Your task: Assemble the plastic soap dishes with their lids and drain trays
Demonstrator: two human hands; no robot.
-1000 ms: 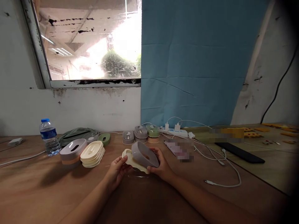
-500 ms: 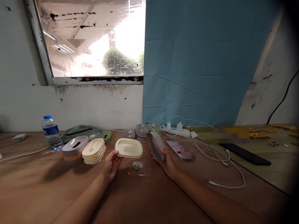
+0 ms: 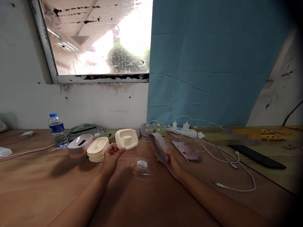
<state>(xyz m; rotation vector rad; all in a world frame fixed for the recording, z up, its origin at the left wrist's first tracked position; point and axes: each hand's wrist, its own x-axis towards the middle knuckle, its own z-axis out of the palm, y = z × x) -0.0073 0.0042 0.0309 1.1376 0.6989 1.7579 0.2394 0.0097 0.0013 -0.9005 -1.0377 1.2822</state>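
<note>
Between the thumb and fingers of my left hand [image 3: 113, 157] is a cream plastic tray-like piece [image 3: 133, 142] with a raised ridge in its middle, tilted up above the table. My right hand [image 3: 174, 164] grips a grey rounded plastic cover [image 3: 156, 142], held on edge and apart from the cream piece. Below and between both hands, a clear plastic lid with a round patterned label [image 3: 142, 164] lies on the table. Left of my left hand stands a stack of similar cream pieces [image 3: 97, 145], beside a lilac box [image 3: 79, 142] with a slot on top and an orange band.
A water bottle [image 3: 56, 130] and a green pouch [image 3: 84, 130] stand at the back left. Grey and green boxes [image 3: 159, 127] sit at the back. On the right are a phone [image 3: 183, 149], a power strip [image 3: 189, 131], white cables [image 3: 236, 190] and a black slab [image 3: 257, 156].
My left hand has raised the cream piece and tipped it up so its ridged face turns toward me. My right hand keeps the grey cover nearly as before. The camera view has shifted slightly.
</note>
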